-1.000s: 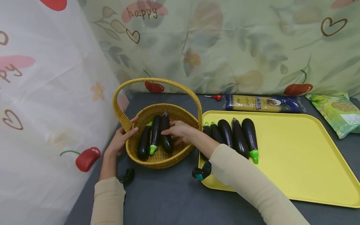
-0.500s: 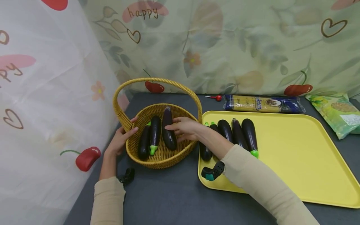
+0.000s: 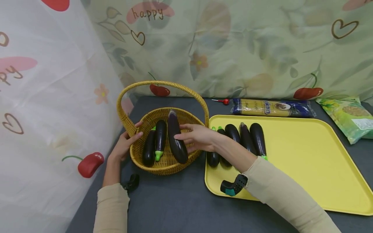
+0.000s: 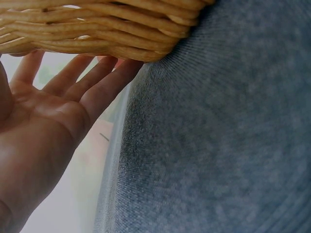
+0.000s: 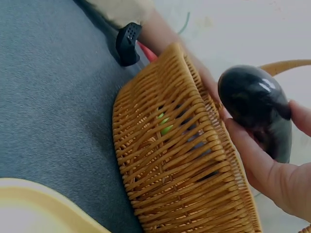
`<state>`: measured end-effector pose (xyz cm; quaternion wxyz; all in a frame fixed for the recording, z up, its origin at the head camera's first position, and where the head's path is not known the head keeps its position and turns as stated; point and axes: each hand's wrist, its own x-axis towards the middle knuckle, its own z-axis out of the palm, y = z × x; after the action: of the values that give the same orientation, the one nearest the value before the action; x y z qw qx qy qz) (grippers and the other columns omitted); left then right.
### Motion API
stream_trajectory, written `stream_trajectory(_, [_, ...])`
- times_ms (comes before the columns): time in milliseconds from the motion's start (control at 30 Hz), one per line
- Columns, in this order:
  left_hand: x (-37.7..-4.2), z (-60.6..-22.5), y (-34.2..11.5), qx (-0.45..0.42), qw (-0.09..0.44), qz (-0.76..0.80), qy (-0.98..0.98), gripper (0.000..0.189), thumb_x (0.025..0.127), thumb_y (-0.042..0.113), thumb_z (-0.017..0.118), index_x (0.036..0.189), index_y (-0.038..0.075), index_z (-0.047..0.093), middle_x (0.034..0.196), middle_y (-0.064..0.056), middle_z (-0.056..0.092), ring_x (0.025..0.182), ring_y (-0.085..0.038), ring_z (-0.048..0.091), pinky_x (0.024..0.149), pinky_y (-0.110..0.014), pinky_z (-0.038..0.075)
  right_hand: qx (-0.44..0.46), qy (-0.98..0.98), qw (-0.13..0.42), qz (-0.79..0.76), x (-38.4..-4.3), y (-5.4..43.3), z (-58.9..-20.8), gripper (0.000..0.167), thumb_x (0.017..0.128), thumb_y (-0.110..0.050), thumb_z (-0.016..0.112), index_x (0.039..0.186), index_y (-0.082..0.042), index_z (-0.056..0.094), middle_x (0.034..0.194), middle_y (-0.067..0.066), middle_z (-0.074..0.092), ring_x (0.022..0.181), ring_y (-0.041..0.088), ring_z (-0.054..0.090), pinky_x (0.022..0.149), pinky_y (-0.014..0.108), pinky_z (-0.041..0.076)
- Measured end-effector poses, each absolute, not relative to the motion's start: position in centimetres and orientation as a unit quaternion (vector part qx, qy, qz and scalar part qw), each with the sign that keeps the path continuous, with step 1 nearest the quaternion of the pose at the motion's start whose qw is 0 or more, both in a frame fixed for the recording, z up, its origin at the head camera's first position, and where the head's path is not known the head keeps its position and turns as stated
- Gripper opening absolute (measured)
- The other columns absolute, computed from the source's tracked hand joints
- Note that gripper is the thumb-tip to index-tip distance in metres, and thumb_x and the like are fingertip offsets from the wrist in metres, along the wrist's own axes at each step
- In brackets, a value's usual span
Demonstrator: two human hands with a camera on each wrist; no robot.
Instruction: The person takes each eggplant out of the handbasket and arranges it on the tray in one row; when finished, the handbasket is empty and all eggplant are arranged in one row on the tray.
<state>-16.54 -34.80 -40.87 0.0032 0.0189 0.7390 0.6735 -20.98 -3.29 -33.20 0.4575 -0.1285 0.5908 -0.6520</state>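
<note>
My right hand (image 3: 202, 137) grips a dark purple eggplant (image 3: 176, 140), thumb on the near side, above the right part of a wicker basket (image 3: 166, 170). In the right wrist view the eggplant's rounded end (image 5: 248, 94) rises over the basket rim. Two more eggplants lie side by side in the basket, the right one (image 3: 160, 136) with its green stem end toward me. My left hand (image 3: 122, 146) holds the basket's left side at the foot of the handle, thumb over the rim. The left wrist view shows its fingers (image 4: 99, 85) against the outer weave.
A yellow tray (image 3: 306, 168) sits right of the basket, with several eggplants (image 3: 247, 137) lined up at its left. Behind it lie a spaghetti pack (image 3: 274, 107), a green bag (image 3: 348, 118) and a small red-ended item (image 3: 225, 101). A patterned curtain (image 3: 233, 48) bounds the back.
My right hand has lifted the eggplant up and rightward, away from the two in the basket, its lower end now nearing the front rim. The left hand has stayed on the basket.
</note>
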Motion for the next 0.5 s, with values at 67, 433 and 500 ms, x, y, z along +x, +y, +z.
stream_trajectory(67, [-16.6,-40.9,-34.8,0.018,0.004,0.674,0.739,0.057,0.099,0.017,0.054,0.15,0.008,0.031,0.145,-0.024,0.034,0.117,-0.022,0.049,0.083,-0.026,0.049,-0.137,0.592,0.459,-0.648,-20.6,-2.9,-33.2,0.071,0.096,-0.013,0.059,0.152,-0.012,0.015,0.136,0.014,0.049,0.122,0.031,0.048,0.089,0.048,0.046])
stream_trajectory(433, [-16.7,-41.1,-35.1,0.02,0.005,0.668,0.744,0.057,0.099,0.019,0.054,0.15,0.01,0.032,0.144,-0.025,0.035,0.116,-0.021,0.05,0.083,-0.026,0.049,-0.192,0.57,0.478,-0.641,-18.9,-0.3,-33.2,0.068,0.096,-0.012,0.058,0.151,-0.009,0.019,0.133,0.018,0.05,0.116,0.031,0.052,0.087,0.05,0.047])
stream_trajectory(500, [-16.7,-41.1,-35.1,0.02,0.004,0.669,0.743,0.056,0.099,0.019,0.055,0.15,0.01,0.032,0.143,-0.024,0.036,0.116,-0.02,0.05,0.083,-0.026,0.049,-0.198,0.568,0.48,-0.639,-18.7,0.2,-33.3,0.068,0.096,-0.011,0.058,0.151,-0.008,0.018,0.135,0.019,0.048,0.115,0.032,0.053,0.087,0.05,0.047])
